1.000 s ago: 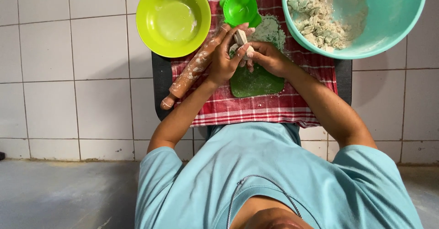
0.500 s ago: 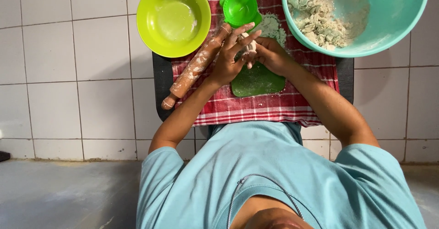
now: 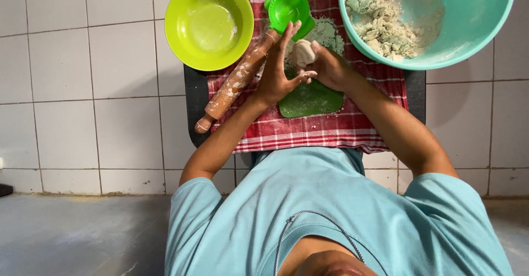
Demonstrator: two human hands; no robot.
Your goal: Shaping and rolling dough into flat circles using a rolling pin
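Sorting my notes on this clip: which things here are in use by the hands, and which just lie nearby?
In use:
- dough ball, in right hand
- left hand, beside it
- green mat

Lying nearby:
- rolling pin
- lime bowl
- green press mould
- teal bowl

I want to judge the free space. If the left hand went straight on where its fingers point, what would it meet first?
The left hand points up the picture toward the green mould. Its fingertips nearly reach the rim, so the mould would likely come first, though height is unclear. The rolling pin lies beside that line.

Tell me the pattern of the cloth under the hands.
Red-and-white check cloth, seen in the head view.
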